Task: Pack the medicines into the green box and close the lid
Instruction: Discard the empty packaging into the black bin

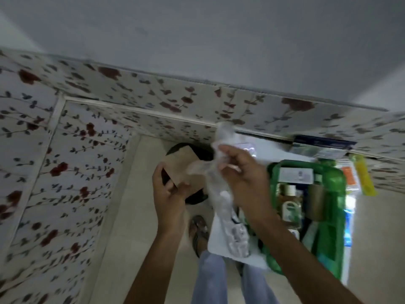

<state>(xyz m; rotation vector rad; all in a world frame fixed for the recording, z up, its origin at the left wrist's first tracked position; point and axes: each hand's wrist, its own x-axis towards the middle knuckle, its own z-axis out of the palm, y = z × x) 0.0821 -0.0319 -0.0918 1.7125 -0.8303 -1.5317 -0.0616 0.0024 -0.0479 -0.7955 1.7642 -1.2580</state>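
My left hand [169, 195] holds a brown paper bag [183, 166] by its lower corner, over a dark round bin [195, 150] on the floor. My right hand [243, 178] pinches a clear plastic bag [219, 194] with white pills or blister strips inside; the bag hangs down from my fingers. To the right stands the green box [328, 205], open, with bottles [289, 205] and a white carton [295, 174] inside. Its lid is not clearly seen.
A white table surface [221, 238] carries the green box, with blister packs [247, 149] and flat medicine packets [348, 174] around it. Flower-patterned panels [65, 172] fill the left and back. My sandalled foot [198, 231] and jeans show below on the pale floor.
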